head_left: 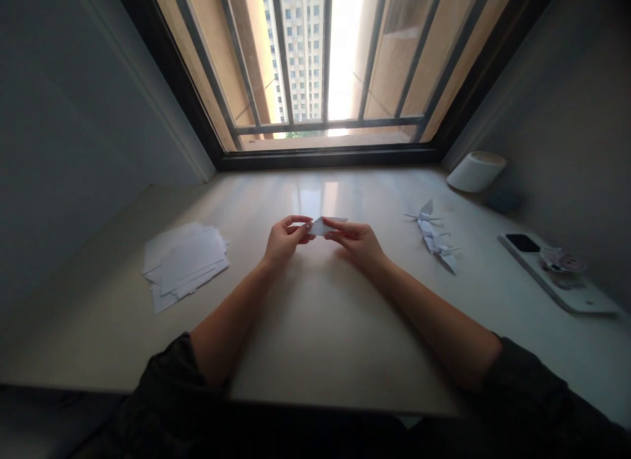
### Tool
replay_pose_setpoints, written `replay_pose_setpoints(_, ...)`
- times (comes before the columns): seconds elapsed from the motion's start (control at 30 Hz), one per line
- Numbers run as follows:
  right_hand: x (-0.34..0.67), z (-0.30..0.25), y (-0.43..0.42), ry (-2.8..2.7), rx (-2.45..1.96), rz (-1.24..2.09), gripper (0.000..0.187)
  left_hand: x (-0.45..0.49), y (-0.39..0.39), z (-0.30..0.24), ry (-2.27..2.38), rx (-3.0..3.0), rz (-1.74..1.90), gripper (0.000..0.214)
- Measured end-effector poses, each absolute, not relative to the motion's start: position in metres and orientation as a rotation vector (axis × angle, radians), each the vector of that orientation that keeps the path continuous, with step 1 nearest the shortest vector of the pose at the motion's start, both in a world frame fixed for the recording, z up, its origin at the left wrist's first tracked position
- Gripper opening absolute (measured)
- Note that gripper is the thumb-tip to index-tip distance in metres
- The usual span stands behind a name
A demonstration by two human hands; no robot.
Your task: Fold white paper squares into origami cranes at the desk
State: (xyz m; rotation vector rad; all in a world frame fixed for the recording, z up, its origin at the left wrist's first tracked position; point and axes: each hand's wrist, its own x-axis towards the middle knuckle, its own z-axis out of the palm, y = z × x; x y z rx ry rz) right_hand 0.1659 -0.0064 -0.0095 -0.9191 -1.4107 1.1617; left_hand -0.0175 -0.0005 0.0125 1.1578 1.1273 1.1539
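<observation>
A small piece of folded white paper (319, 227) is held between both my hands, a little above the middle of the pale sill. My left hand (287, 237) pinches its left end between thumb and fingers. On the other side, my right hand (355, 239) grips the right part, with a thin pointed bit of paper sticking out past the fingers. The fold's finer details are too small to make out. Several folded paper cranes (434, 239) sit in a row to the right of my right hand.
Left of my arms lies a loose stack of white paper sheets (190, 262). At the far right are a phone (591, 300) with a round grip on its back and a white cup-like object (476, 171). A barred window (325, 160) rises behind the sill (315, 354).
</observation>
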Motion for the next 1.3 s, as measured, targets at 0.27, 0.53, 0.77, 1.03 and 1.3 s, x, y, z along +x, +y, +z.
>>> replay_pose_setpoints(0.27, 0.163, -0.001, -0.008, -1.274, -0.945, 1.154, 0.044, -0.01, -0.011, 0.022, 1.047, 1.31, 1.222, 0.051)
replay_pose_setpoints(0.53, 0.159, 0.001, -0.012, -1.232, -0.914, 1.168, 0.036, -0.005, -0.013, 0.016, 0.995, 1.392, 1.34, 0.026)
replay_pose_setpoints(0.77, 0.158, 0.002, -0.013, -1.223, -0.942, 1.113, 0.027, -0.004, -0.015, 0.016, 1.053, 1.348, 1.298, 0.027)
replay_pose_setpoints(1.03, 0.155, 0.008, -0.018, -1.209, -0.97, 1.002, 0.021, 0.0, -0.017, 0.016, 1.06, 1.213, 1.305, 0.028)
replay_pose_setpoints(1.3, 0.156, 0.008, -0.018, -1.222, -0.985, 0.968, 0.019, -0.001, -0.015, 0.016, 1.07, 1.146, 1.304, 0.029)
